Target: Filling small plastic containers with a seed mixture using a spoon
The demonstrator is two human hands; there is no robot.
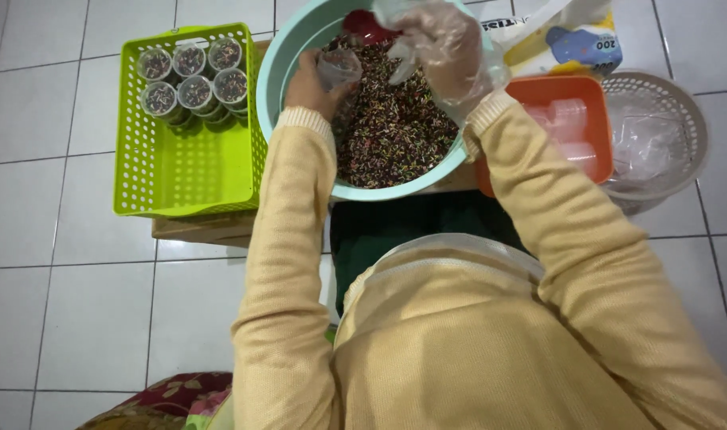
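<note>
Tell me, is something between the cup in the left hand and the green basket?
Nothing visible. The small clear cup in the left hand is over the teal bowl; only the bowl's rim separates it from the green basket.

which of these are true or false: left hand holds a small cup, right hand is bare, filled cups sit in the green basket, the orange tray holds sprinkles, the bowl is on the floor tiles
1. The left hand holds a small cup. True.
2. The right hand is bare. False: it wears a clear plastic glove.
3. Filled cups sit in the green basket. True.
4. The orange tray holds sprinkles. False: it holds clear lids or cups; the sprinkles are in the bowl.
5. The bowl is on the floor tiles. False: it rests on a low wooden stand.
</note>
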